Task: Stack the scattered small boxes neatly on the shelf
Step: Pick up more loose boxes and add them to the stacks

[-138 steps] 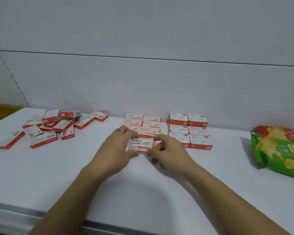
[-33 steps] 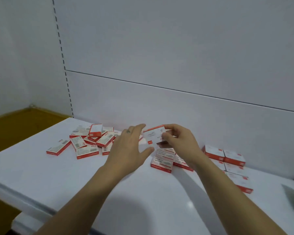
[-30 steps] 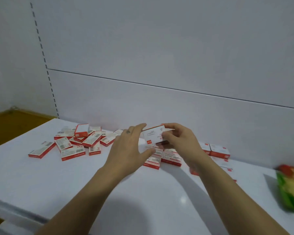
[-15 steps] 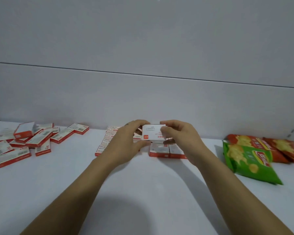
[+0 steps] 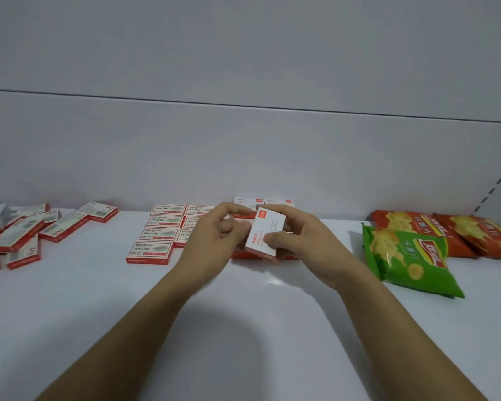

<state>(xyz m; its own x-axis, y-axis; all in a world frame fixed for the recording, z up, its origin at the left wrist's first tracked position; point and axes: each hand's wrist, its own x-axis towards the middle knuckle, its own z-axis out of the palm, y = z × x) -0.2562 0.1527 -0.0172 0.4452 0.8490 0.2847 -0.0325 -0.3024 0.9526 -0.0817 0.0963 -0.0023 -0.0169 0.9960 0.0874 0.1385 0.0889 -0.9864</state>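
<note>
A small red and white box is tilted in the air between my hands. My right hand grips it with the thumb on its face and fingers over its top. My left hand touches its left edge with curled fingers. Behind the hands lie two neat groups on the white shelf: flat stapler boxes in rows at the left and thicker stacked boxes partly hidden by my hands. A scattered pile of boxes lies at the far left.
A green crisp bag lies to the right of my hands, with two red crisp bags behind it. The white back wall rises right behind the boxes.
The view has swung from the left pile to the neat groups. The box in my hands has turned from level to tilted and dropped closer to the stacked boxes.
</note>
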